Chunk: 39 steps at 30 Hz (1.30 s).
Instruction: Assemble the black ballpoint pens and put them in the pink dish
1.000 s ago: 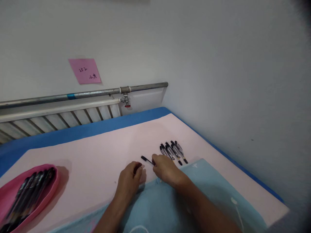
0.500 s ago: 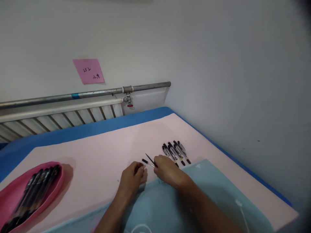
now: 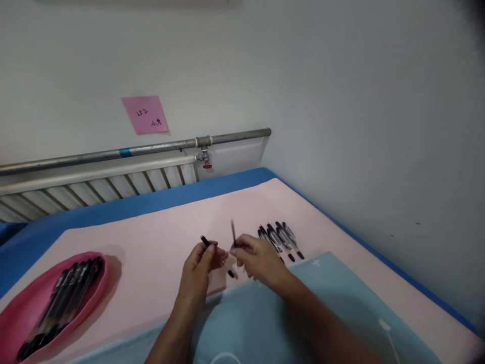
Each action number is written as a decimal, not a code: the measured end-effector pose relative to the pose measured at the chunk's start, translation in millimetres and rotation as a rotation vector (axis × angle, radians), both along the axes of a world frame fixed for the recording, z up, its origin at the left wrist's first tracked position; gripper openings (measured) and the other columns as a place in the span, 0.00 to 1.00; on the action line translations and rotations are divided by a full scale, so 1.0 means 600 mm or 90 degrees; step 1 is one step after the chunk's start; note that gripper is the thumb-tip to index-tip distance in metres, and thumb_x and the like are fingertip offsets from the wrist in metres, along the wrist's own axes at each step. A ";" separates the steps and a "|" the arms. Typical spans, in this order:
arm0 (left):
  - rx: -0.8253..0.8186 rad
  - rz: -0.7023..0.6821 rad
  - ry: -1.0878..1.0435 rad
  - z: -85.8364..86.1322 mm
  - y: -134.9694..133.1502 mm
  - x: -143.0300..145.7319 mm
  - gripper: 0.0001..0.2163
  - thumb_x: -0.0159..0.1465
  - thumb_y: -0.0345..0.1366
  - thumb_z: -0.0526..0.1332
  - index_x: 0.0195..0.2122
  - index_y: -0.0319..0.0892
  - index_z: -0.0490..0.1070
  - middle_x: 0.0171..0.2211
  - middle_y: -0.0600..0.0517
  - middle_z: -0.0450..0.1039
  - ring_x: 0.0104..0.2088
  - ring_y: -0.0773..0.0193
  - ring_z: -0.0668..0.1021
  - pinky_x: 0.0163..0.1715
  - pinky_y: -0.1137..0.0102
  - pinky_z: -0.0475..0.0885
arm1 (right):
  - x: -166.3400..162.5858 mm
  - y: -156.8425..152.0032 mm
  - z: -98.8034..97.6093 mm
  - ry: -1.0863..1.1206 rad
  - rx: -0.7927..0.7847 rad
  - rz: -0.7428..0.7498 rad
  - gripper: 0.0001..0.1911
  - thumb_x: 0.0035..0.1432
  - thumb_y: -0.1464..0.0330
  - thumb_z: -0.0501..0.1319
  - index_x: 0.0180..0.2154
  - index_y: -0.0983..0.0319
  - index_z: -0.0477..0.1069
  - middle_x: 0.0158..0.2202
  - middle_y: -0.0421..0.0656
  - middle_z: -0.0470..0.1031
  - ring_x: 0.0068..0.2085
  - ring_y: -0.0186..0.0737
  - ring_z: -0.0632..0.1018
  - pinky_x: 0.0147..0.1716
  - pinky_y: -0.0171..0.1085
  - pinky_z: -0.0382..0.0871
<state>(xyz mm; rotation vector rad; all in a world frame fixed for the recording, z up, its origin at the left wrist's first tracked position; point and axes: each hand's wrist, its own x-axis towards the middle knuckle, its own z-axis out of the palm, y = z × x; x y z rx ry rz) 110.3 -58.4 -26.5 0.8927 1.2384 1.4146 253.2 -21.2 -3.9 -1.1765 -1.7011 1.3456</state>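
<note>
My left hand (image 3: 197,263) is closed on a pen part with a black end (image 3: 205,241), which sticks up past the thumb. A slim dark pen refill (image 3: 233,232), smeared by motion, stands nearly upright in the pinched fingers of my right hand (image 3: 255,255). The two hands face each other a small gap apart. Just below that gap shows a blurred black and pale piece (image 3: 231,273); I cannot tell whether it is loose or joined to the pen part. Several clear pens with black ends (image 3: 280,237) lie side by side beyond my right hand.
At the left a pink dish (image 3: 102,283) holds several dark pens (image 3: 71,293). A light blue cloth (image 3: 303,313) covers the near side of the pink table surface (image 3: 159,253). Behind the table are a radiator (image 3: 125,184) and a metal pipe (image 3: 162,146).
My left hand has taken hold of the black-ended pen part and raised it. My right hand has moved slightly left, turning the refill from slanted to nearly upright. The view has shifted slightly.
</note>
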 end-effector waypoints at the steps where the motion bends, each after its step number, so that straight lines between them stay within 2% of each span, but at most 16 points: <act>1: 0.011 -0.005 0.016 0.004 -0.002 -0.002 0.17 0.56 0.45 0.56 0.41 0.38 0.67 0.27 0.52 0.69 0.28 0.67 0.73 0.31 0.70 0.69 | 0.002 0.002 0.004 0.073 -0.017 -0.035 0.06 0.52 0.67 0.55 0.26 0.62 0.64 0.19 0.35 0.65 0.16 0.26 0.64 0.15 0.28 0.57; 3: 0.014 -0.035 0.062 0.013 -0.007 -0.003 0.20 0.58 0.46 0.54 0.48 0.40 0.64 0.23 0.56 0.65 0.20 0.72 0.68 0.21 0.75 0.65 | 0.007 0.006 0.012 0.227 -0.027 -0.093 0.08 0.52 0.64 0.56 0.27 0.62 0.63 0.22 0.36 0.67 0.17 0.27 0.65 0.14 0.29 0.60; 5: -0.006 -0.075 0.111 0.023 -0.013 0.001 0.22 0.59 0.47 0.52 0.51 0.42 0.61 0.20 0.58 0.61 0.15 0.74 0.61 0.14 0.77 0.56 | 0.009 0.008 0.017 0.363 -0.029 -0.130 0.09 0.51 0.63 0.58 0.28 0.62 0.63 0.24 0.38 0.69 0.21 0.31 0.69 0.14 0.29 0.62; 7: -0.020 -0.114 0.149 0.029 -0.018 0.006 0.21 0.59 0.48 0.51 0.50 0.42 0.63 0.18 0.59 0.58 0.15 0.75 0.58 0.14 0.78 0.51 | 0.009 0.008 0.021 0.446 -0.038 -0.145 0.09 0.50 0.63 0.59 0.28 0.62 0.64 0.26 0.39 0.69 0.25 0.33 0.71 0.15 0.29 0.64; 10: -0.024 -0.158 0.170 0.031 -0.021 0.013 0.20 0.59 0.48 0.52 0.46 0.41 0.66 0.18 0.58 0.57 0.16 0.75 0.57 0.15 0.77 0.50 | 0.005 0.003 0.022 0.479 -0.050 -0.132 0.09 0.51 0.64 0.60 0.28 0.63 0.65 0.27 0.40 0.69 0.25 0.32 0.71 0.15 0.29 0.64; 19: -0.021 -0.184 0.152 0.014 -0.018 0.012 0.18 0.59 0.48 0.52 0.44 0.40 0.66 0.18 0.58 0.58 0.15 0.76 0.56 0.15 0.77 0.49 | 0.004 0.002 0.017 0.444 -0.046 -0.094 0.09 0.52 0.64 0.59 0.28 0.64 0.66 0.27 0.41 0.70 0.25 0.34 0.73 0.15 0.29 0.64; 29: -0.055 -0.209 0.016 0.017 -0.021 0.012 0.18 0.58 0.47 0.54 0.45 0.42 0.66 0.16 0.60 0.56 0.13 0.77 0.53 0.13 0.77 0.45 | 0.007 0.005 0.013 0.427 -0.107 -0.087 0.10 0.52 0.63 0.59 0.26 0.64 0.65 0.23 0.40 0.69 0.22 0.32 0.70 0.14 0.28 0.61; 34: -0.051 -0.205 0.061 0.010 -0.017 0.011 0.18 0.57 0.47 0.55 0.43 0.41 0.68 0.16 0.60 0.54 0.14 0.76 0.56 0.14 0.78 0.47 | 0.017 0.006 0.011 0.279 -0.017 -0.061 0.10 0.54 0.63 0.56 0.27 0.63 0.66 0.20 0.37 0.67 0.18 0.28 0.66 0.16 0.28 0.59; 37: -0.041 -0.216 0.098 0.009 -0.015 0.009 0.17 0.57 0.47 0.55 0.40 0.40 0.69 0.16 0.59 0.55 0.15 0.76 0.56 0.14 0.78 0.47 | 0.014 -0.001 0.014 0.156 0.003 0.009 0.09 0.52 0.65 0.57 0.26 0.63 0.68 0.19 0.36 0.65 0.19 0.27 0.65 0.17 0.28 0.58; 39: -0.048 -0.205 0.099 0.012 -0.014 0.006 0.17 0.57 0.48 0.54 0.38 0.40 0.69 0.15 0.60 0.55 0.14 0.77 0.55 0.13 0.78 0.46 | 0.011 -0.003 0.017 0.120 -0.004 0.049 0.08 0.50 0.65 0.58 0.30 0.63 0.70 0.21 0.36 0.66 0.19 0.27 0.65 0.18 0.28 0.58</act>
